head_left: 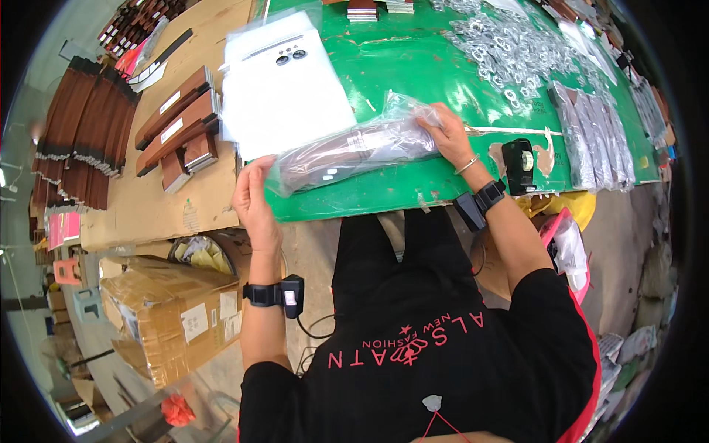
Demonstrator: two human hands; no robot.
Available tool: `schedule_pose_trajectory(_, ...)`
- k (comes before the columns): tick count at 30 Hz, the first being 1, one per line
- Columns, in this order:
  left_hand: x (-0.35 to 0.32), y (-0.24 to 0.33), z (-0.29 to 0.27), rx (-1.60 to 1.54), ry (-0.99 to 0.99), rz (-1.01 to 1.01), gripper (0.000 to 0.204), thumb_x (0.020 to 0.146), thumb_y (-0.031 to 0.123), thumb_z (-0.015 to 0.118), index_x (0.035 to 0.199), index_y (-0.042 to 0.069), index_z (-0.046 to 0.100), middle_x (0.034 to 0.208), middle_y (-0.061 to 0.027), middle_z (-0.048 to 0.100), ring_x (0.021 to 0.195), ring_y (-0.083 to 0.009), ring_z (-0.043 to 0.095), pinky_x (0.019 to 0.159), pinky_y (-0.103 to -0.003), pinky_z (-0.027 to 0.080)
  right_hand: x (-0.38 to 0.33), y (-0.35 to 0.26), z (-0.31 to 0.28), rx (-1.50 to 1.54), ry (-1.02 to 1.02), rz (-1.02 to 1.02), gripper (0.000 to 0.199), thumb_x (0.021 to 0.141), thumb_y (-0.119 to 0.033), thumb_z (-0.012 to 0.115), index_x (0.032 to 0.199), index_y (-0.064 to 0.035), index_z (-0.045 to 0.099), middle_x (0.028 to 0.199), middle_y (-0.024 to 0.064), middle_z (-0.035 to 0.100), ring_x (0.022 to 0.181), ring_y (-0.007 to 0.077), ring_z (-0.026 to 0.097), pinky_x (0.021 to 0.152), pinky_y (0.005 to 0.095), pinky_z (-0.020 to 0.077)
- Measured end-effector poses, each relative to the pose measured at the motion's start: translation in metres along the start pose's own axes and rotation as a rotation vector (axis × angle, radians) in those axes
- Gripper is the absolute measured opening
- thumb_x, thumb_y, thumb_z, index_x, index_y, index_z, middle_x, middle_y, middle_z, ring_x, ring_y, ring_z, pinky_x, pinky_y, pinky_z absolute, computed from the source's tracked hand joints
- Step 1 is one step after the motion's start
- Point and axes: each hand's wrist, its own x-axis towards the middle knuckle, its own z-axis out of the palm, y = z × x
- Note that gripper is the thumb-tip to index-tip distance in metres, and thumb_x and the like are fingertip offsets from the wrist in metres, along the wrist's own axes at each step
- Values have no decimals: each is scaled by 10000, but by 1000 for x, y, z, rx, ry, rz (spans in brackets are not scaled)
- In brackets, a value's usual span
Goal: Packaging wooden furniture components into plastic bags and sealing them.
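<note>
A clear plastic bag (pixel 399 140) with a long dark brown piece (pixel 317 162) inside lies across the near edge of the green tabletop. At its left end, the fingers of my left hand (pixel 256 203) are pinched together on the plastic. My right hand (pixel 448 138) grips the bag's other end, thumb and fingers closed on the crumpled film. Small white labels show through the bag. Just beyond it, a stack of flat white plastic bags (pixel 288 103) rests on the table, with two dark round spots near its top.
Brown slat bundles (pixel 181 122) lie on cardboard at left, beside a taller stack (pixel 88 133). Clear ring-shaped parts (pixel 509 52) are heaped at far right. Wrapped pieces (pixel 591 140) and a black tape dispenser (pixel 519 166) sit at right. A large carton (pixel 170 310) stands below left.
</note>
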Motion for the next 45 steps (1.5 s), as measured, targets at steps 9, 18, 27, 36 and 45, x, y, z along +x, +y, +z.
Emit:
schedule_pose_trajectory(9, 5, -11, -8, 14, -370, -41, 811, 885, 416, 721, 1501, 17, 377, 1518, -177, 434, 1414, -272, 391, 1168, -385, 294, -4, -5, 2, 35, 23, 21, 151, 872, -115, 698, 971, -2, 705, 975, 149, 672, 926, 316, 619, 808, 386, 503)
schedule_pose_trajectory(18, 17, -26, 0, 821, -459, 376, 644, 826, 278, 767, 1414, 116, 562, 1575, -153, 355, 1440, -348, 346, 1125, -411, 322, -3, -4, 1, 63, -6, 46, 163, 872, -102, 703, 1003, -6, 705, 1007, 138, 682, 951, 304, 621, 828, 373, 504)
schedule_pose_trajectory(27, 7, -49, 15, 677, -180, 425, 263, 983, 216, 588, 1088, -1, 694, 1102, -125, 682, 1080, -310, 589, 954, -392, 442, -7, -2, -2, 22, -45, 14, 174, 892, -85, 670, 1044, -10, 711, 1043, 131, 682, 967, 287, 626, 846, 360, 500)
schedule_pose_trajectory(36, 3, -68, 17, 533, 15, 207, 244, 998, 172, 586, 1046, -47, 683, 979, -143, 670, 910, -272, 622, 834, -374, 475, -3, -17, -1, -24, -48, -4, 175, 913, -91, 641, 1047, -8, 717, 983, 130, 697, 945, 299, 634, 842, 357, 504)
schedule_pose_trajectory(45, 9, -40, 9, 319, 0, -239, 293, 958, 165, 638, 1154, -50, 675, 1126, -181, 672, 987, -281, 625, 928, -349, 452, -12, -11, 18, 417, -46, 435, 228, 917, -207, 666, 1013, -6, 714, 1022, 144, 687, 915, 288, 601, 908, 369, 447)
